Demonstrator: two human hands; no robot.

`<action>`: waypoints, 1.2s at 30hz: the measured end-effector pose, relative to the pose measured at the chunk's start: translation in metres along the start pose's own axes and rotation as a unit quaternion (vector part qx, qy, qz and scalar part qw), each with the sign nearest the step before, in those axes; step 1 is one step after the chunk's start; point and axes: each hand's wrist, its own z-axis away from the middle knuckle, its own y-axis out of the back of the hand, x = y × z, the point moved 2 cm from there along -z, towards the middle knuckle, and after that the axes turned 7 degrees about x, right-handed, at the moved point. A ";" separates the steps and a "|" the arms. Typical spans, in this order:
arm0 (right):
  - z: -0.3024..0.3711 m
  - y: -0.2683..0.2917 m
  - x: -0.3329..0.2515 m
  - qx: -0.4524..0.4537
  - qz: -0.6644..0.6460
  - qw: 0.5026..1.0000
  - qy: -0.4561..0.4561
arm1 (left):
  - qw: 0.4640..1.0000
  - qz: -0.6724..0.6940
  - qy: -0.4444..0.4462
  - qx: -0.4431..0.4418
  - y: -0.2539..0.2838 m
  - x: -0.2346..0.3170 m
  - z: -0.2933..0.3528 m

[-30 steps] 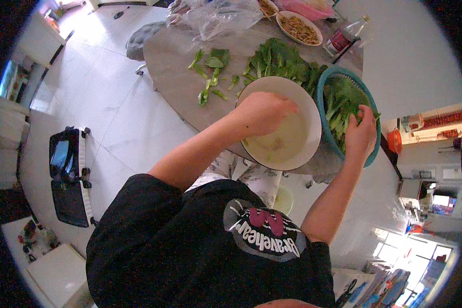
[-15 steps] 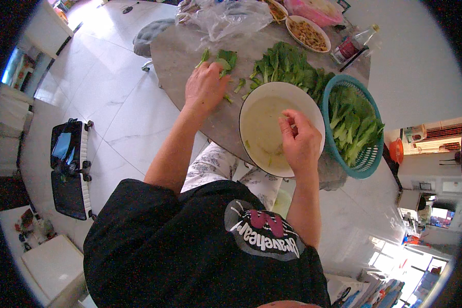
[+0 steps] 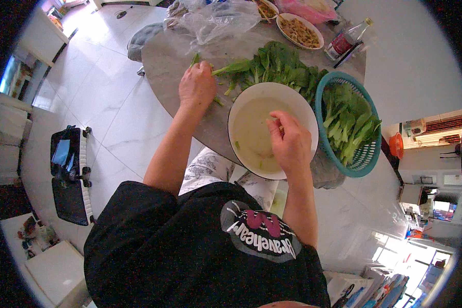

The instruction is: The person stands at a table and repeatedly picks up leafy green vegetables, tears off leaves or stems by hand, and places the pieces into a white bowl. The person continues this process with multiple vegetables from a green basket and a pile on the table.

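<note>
My left hand (image 3: pixel 197 87) is closed at the left part of the table, with a leafy green stalk (image 3: pixel 232 67) running from its fingers toward the pile of greens (image 3: pixel 280 64). Small green scraps lie beside that hand. Over a white basin (image 3: pixel 237 110) of cloudy water, my right hand (image 3: pixel 291 141) has its fingers curled together in a pinch; whatever they hold is hidden. A few green bits float in the water. Just right of the basin stands a teal plastic basket (image 3: pixel 321 110) with more leafy greens (image 3: pixel 346 126) in it.
The grey table (image 3: pixel 164 59) has a curved edge close to me. Along its far side are clear plastic bags (image 3: pixel 215 23), a bowl of chopped food (image 3: pixel 299 32), a pink bag (image 3: pixel 308 9) and a glass bottle (image 3: pixel 348 38). An open suitcase (image 3: pixel 69 174) lies on the floor at left.
My left hand has shifted slightly left and up, and a leafy stalk now stretches between it and the pile. The loose leaves beside its fingers no longer show. My right hand stays over the basin.
</note>
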 end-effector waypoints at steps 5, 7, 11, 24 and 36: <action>0.000 0.001 0.000 0.002 0.006 1.000 0.003 | 0.996 0.076 0.054 0.012 0.012 0.003 -0.001; 0.000 0.001 0.000 0.001 0.008 1.000 0.006 | 0.992 0.101 0.037 0.069 0.009 -0.002 -0.001; 0.000 0.001 0.001 -0.008 0.014 1.000 0.010 | 0.974 0.131 -0.024 0.181 0.009 -0.005 -0.003; -0.002 -0.001 0.006 -0.004 -0.011 0.999 -0.034 | 0.708 0.666 0.226 -0.061 0.056 0.037 0.007; -0.006 0.016 0.011 0.079 -0.476 0.842 -0.241 | 0.731 0.595 0.093 -0.320 0.066 0.107 0.049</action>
